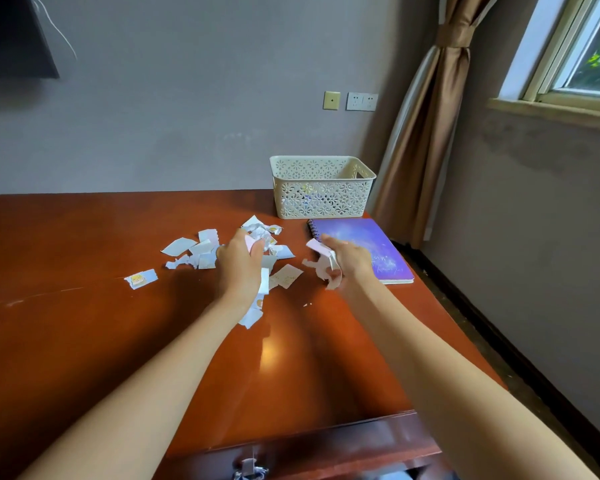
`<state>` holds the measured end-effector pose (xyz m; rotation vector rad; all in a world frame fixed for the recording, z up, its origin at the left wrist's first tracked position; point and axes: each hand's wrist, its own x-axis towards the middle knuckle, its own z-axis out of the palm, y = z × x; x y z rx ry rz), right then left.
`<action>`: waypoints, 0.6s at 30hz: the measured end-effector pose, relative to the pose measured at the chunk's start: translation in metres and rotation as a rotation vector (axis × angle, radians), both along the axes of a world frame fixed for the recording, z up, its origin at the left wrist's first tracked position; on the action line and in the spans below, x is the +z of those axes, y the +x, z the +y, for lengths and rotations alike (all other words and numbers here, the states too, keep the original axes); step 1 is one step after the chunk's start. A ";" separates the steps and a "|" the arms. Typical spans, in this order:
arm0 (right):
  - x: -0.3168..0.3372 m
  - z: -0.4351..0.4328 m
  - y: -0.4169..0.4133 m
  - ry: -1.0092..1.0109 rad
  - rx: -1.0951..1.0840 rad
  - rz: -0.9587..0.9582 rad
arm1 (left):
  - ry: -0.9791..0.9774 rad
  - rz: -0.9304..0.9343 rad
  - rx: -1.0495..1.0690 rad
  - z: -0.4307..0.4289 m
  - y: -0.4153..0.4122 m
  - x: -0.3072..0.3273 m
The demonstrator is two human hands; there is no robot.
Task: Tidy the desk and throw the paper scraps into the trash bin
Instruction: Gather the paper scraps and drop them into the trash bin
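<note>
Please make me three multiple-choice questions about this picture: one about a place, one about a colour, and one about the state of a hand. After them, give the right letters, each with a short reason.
1. Where does the white basket stand relative to the notebook?
A. Behind it, nearer the wall
B. On top of it
C. On the floor

2. What colour is the notebook's cover?
A. Green
B. Purple
C. Black

3. What is the right hand doing?
A. Lying flat and empty
B. Holding paper scraps
C. Gripping the basket's handle

Answers:
1 A: the basket stands just past the notebook's far edge, close to the wall.
2 B: the spiral-bound cover is plainly purple.
3 B: its fingers curl round pink and white paper scraps.
</note>
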<state>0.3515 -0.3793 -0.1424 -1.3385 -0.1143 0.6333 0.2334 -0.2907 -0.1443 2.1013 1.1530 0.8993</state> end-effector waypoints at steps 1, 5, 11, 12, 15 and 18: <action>0.005 -0.004 0.001 0.047 0.027 0.066 | -0.009 -0.046 -0.004 -0.003 0.002 0.006; 0.013 -0.027 0.013 0.102 0.085 0.122 | -0.040 -0.247 -0.047 -0.026 0.018 0.028; 0.005 -0.105 0.050 0.047 0.048 -0.036 | -0.204 -0.435 -0.227 -0.099 0.070 0.037; 0.004 -0.124 0.056 0.033 -0.002 -0.047 | -0.231 -0.448 -0.263 -0.116 0.081 0.035; 0.000 -0.187 0.071 0.102 -0.123 0.040 | -0.287 -0.422 -0.380 -0.176 0.113 0.029; -0.012 -0.252 0.088 0.037 -0.317 0.036 | -0.353 -0.395 -0.529 -0.244 0.142 0.019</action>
